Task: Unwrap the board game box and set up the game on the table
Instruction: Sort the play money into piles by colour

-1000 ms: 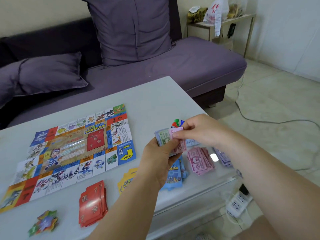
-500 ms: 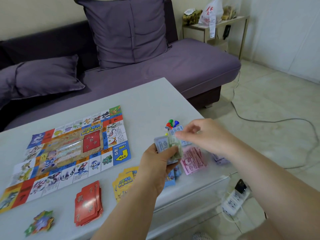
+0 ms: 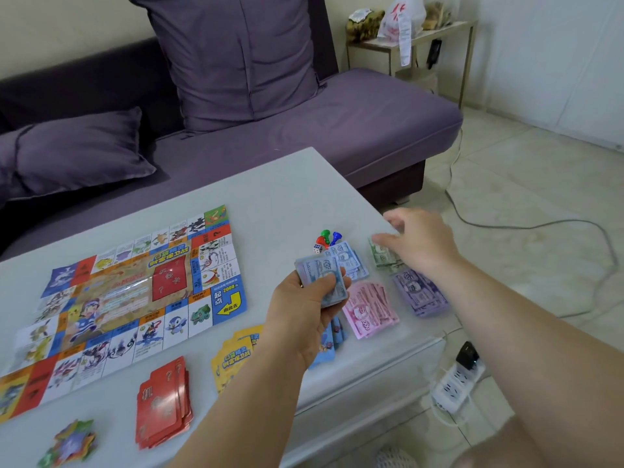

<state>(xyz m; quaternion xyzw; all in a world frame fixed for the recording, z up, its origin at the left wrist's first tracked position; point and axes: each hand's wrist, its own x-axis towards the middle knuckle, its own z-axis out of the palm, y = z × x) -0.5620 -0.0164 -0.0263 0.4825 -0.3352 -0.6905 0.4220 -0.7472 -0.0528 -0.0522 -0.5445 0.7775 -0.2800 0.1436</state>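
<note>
The left hand (image 3: 304,319) grips a banknote wad (image 3: 319,270) beside the pawns (image 3: 326,238), likely light, floppy and slippery, best pinched edgewise; the right hand (image 3: 418,241) hangs loose-fingered over the green notes (image 3: 383,260).

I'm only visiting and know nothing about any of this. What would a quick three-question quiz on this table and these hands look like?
1. True or false: the left hand holds a stack of play money.
2. Which pile lies closest to the right hand? A) red cards B) green notes C) star-shaped pieces
3. Fill in the blank: the die sits beside three coloured ____.

Key: 1 true; 2 B; 3 pawns.
</note>
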